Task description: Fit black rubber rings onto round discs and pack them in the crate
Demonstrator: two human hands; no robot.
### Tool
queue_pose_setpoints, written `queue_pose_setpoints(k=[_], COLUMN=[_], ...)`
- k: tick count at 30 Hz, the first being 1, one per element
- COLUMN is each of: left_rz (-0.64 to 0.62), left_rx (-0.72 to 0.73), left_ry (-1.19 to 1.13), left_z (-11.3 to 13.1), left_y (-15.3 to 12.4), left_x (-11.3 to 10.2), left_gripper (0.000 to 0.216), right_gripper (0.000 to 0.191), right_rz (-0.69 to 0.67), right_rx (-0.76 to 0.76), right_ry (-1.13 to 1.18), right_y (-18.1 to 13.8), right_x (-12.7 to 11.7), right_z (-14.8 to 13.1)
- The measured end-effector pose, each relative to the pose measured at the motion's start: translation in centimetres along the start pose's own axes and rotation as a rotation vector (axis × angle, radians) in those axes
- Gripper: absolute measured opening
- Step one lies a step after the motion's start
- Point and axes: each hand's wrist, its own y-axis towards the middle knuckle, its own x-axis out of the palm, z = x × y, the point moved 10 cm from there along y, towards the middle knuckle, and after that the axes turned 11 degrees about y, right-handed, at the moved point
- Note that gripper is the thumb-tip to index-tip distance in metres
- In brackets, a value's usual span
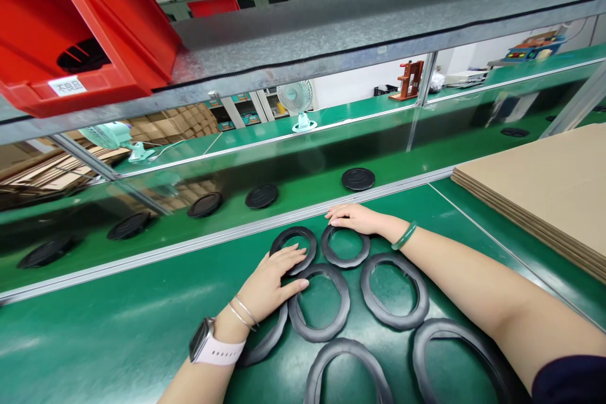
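Observation:
Several black rings with slightly wavy rims lie flat on the green tabletop. My left hand (pixel 273 283) reaches over the upper left ring (pixel 310 259), fingers stretched out and thumb apart. Its thumb tip is at the rim of the middle ring (pixel 344 309), and the hand partly hides another ring (pixel 269 347) below it. At the far side, my right hand (pixel 355 218) has its fingers close together on the upper rim of a black ring (pixel 348 262). Nearer me are a larger ring (pixel 419 271), a front ring (pixel 350 346) and a right front ring (pixel 421 353) beside my forearm.
Behind a metal rail (pixel 237 227), round black discs (pixel 358 178) sit in a row on a green strip. A metal shelf (pixel 293 44) crosses above, bearing a red bin (pixel 127 31). Stacked cardboard sheets (pixel 544 183) lie at right. Small fans (pixel 296 98) stand farther back.

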Motion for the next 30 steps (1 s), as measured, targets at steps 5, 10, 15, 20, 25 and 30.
queue_pose_setpoints(k=[5,10,15,20,25,30], left_rz=[-0.001,0.0,-0.005,-0.003,0.019,0.038], left_rx=[-0.002,0.003,-0.002,0.001,0.024,0.035], left_ry=[0.003,-0.002,0.002,0.01,0.004,-0.003], left_z=[0.05,0.12,0.07,0.03,0.12,0.18], left_y=[0.12,0.09,0.04,0.1,0.06,-0.07], left_x=[-0.01,-0.14,-0.05,0.01,-0.14,-0.32], left_gripper=[0.057,0.058,0.057,0.057,0.057,0.056], right_gripper=[0.053,0.051,0.05,0.05,0.05,0.047], right_rz=[-0.004,0.012,0.012,0.004,0.009,0.007], right_rx=[-0.011,-0.005,-0.002,-0.009,-0.004,-0.007], right_ry=[-0.007,0.012,0.005,-0.011,0.004,0.008], right_y=[0.04,0.03,0.01,0.04,0.04,0.02], right_x=[0.03,-0.08,-0.08,0.01,-0.02,-0.07], right_z=[0.09,0.33,0.4,0.44,0.56,0.4])
